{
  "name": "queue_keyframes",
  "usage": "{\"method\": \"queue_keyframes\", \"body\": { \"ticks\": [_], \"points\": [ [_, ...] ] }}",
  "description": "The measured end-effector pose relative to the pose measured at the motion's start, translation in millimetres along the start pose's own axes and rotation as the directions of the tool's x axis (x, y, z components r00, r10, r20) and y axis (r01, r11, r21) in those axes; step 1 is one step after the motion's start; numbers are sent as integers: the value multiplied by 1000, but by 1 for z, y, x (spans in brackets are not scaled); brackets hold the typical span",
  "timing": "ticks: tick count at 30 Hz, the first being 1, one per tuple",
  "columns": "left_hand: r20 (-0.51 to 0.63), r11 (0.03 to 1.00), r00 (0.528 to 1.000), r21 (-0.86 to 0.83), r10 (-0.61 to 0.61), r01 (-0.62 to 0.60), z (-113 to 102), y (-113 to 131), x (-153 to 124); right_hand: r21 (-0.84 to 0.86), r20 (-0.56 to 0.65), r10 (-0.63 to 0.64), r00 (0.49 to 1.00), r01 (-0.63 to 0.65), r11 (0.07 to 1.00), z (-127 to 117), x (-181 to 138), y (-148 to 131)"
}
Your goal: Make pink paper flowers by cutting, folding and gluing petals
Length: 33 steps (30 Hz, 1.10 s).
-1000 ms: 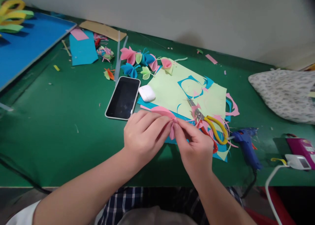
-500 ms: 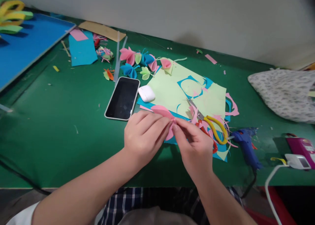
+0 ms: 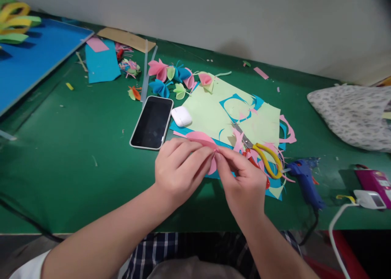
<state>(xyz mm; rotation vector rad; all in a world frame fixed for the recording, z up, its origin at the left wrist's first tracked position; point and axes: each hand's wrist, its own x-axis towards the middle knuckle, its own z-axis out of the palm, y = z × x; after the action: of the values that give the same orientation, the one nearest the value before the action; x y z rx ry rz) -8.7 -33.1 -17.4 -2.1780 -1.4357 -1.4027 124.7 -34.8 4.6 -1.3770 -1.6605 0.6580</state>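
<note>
A pink paper piece [image 3: 201,137] with rounded edges is pinched between my two hands, over the front edge of the stacked sheets. My left hand [image 3: 180,169] is closed on its left side and covers part of it. The fingertips of my right hand [image 3: 242,181] pinch its right end, meeting the left fingertips. Just right of my right hand lie yellow-handled scissors [image 3: 269,161] among pink paper scraps [image 3: 238,140]. Under them are a light green sheet [image 3: 210,116] and blue sheets. Something red [image 3: 253,161] shows partly behind my right hand.
Left of the sheets lie a phone [image 3: 152,122] and a white earbud case [image 3: 181,116]. Behind them sit several folded paper flowers [image 3: 159,69]. At the right are a blue glue gun [image 3: 305,181], a white cable [image 3: 334,226] and a patterned cloth [image 3: 351,116]. A blue board [image 3: 55,47] stands far left.
Both hands stay nearly in place, with the fingertips still together on the pink paper. The paper has turned slightly, and the right hand has shifted a little to the right.
</note>
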Motion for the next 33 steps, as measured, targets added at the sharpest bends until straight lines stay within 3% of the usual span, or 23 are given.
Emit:
{"method": "queue_keyframes", "body": {
  "ticks": [8, 14, 22, 33],
  "points": [
    [7, 1000, 1000, -8, -12, 12, 0, 1, 0, 118, 53, 155, 987, -160, 980, -4, 4, -3],
    [21, 999, 1000, 36, -16, 15, -1, -1, 0, 167, -41, 179, 983, -169, 971, -5, 7, -5],
    [-64, 992, 997, 120, 49, -41, -3, 0, 1, 363, 147, 230, 962, -268, 892, -6, 9, -6],
    [-87, 993, 994, 106, 59, -50, -4, 2, 3, 388, 187, 235, 954, -292, 874, -5, 7, -6]
  ]
}}
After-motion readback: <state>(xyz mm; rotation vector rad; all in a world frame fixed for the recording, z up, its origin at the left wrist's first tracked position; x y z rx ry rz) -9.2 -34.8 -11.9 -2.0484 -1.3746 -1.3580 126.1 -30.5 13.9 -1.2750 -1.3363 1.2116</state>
